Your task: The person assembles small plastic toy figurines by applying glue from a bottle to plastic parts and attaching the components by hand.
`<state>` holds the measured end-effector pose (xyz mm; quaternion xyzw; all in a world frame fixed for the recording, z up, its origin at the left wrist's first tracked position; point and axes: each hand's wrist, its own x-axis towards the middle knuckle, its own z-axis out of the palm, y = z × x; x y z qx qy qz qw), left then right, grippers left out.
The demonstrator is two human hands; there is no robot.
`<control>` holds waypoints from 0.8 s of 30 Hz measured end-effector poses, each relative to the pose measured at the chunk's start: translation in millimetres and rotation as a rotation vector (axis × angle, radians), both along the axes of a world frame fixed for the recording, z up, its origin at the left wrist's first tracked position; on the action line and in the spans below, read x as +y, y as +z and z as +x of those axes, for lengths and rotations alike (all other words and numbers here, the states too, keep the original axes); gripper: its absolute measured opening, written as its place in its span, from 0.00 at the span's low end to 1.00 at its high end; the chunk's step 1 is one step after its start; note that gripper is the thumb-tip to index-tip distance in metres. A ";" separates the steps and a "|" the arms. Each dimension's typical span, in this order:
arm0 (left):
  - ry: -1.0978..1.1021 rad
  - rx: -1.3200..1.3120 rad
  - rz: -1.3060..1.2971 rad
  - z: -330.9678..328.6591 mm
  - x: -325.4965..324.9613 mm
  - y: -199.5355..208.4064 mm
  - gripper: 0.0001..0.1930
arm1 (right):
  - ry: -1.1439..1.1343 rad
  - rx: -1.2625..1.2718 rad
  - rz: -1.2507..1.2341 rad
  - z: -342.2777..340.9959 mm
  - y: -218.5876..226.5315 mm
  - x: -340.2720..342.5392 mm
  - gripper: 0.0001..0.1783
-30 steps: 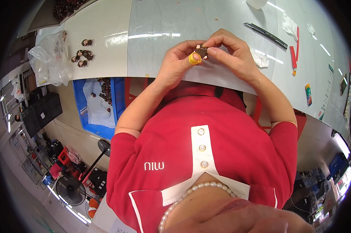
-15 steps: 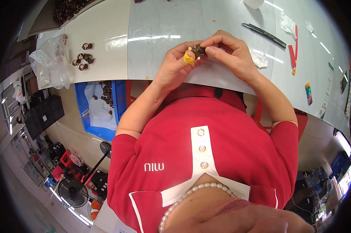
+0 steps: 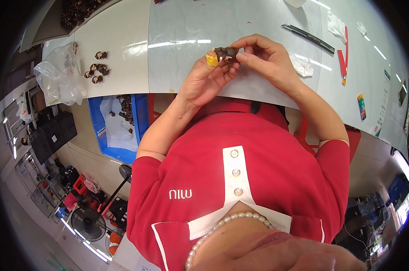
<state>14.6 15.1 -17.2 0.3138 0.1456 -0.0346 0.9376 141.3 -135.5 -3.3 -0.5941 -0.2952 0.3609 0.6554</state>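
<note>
Over the near part of the table, a small dark-brown figurine with pale bits lies sideways between my two hands. My left hand is closed on its left end, palm partly turned up. A yellow wrapping shows at the tip of that thumb. From the other side, my right hand pinches the figurine's right end between thumb and forefinger. The figurine's finer details are too small to make out.
Several similar figurines stand at the left, beside a clear plastic bag. A blue crate with more sits below the table edge. At the right lie black pens, crumpled tissue, red strips and a small colourful tube.
The figurine has turned to lie more level, showing more of its length. My left thumb has shifted left and up, and the left fingers are loosened beneath it. My right hand still pinches it.
</note>
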 end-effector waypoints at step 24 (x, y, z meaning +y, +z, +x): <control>0.045 -0.138 -0.235 -15.9 14.4 3.2 0.33 | -0.570 -0.595 -0.486 136.3 -25.0 -14.5 0.26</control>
